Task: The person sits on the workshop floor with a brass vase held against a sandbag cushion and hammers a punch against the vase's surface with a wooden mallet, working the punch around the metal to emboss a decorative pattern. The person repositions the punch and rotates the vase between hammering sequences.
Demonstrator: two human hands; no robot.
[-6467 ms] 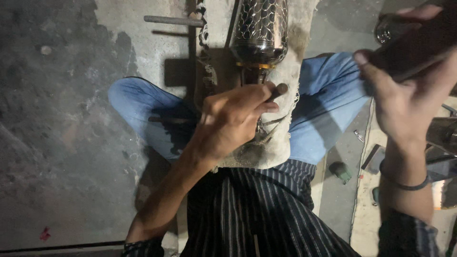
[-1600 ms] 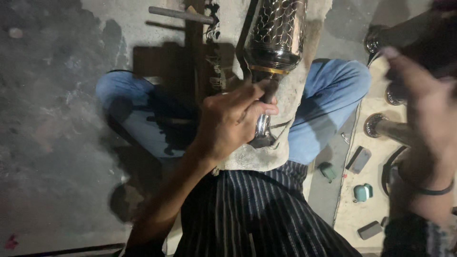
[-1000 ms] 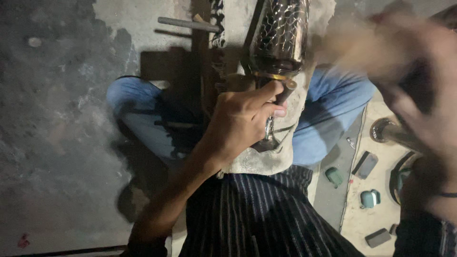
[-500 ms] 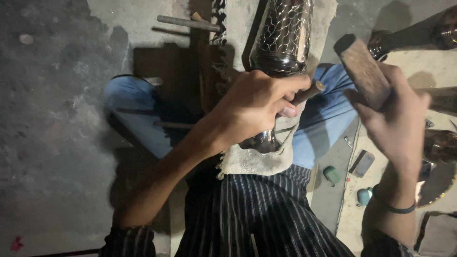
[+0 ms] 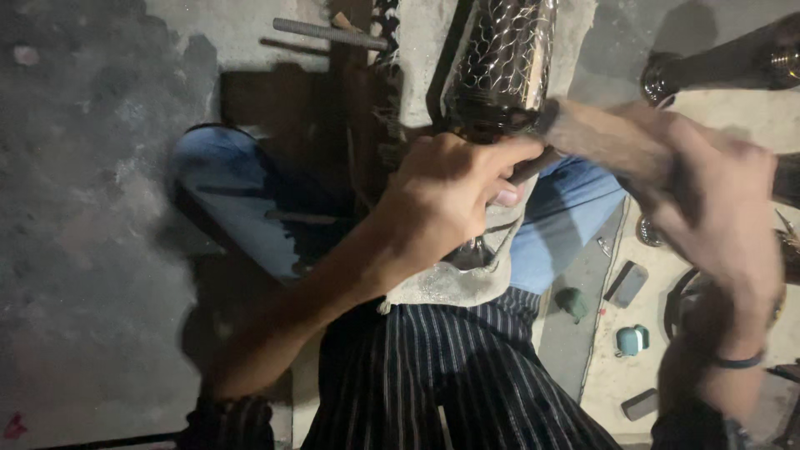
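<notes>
Much of the right hand (image 5: 717, 208) is smeared by motion blur, so its fingers cannot be counted one by one. They look curled around the handle of a pale wooden mallet (image 5: 596, 137), whose blurred head reaches left to the lower edge of the dark metal vessel with a chased net pattern (image 5: 500, 62). Whether the mallet head actually touches the metal cannot be told. The vessel's top is cut off by the upper frame edge, and its lower end is hidden behind the left hand (image 5: 446, 204).

The left hand's fingers are closed tight, knuckles up, clamped on a thin dark rod-like tool (image 5: 533, 165). Only a short end of this tool shows, poking out past the fingertips (image 5: 505, 197), just under the vessel's rim. What the tool's tip rests on is hidden by the hand. Beneath the closed fingers lies a worn pale cloth pad (image 5: 454, 287) spread over the person's lap, between blue trouser legs (image 5: 242, 208).

Beyond the left knuckles, a grey metal rod (image 5: 325, 33) lies on the concrete floor (image 5: 92, 208). Below the right wrist, well apart from the fingers, sit a small teal case (image 5: 631, 340) and a small dark green object (image 5: 572, 302) that is too dim to identify.
</notes>
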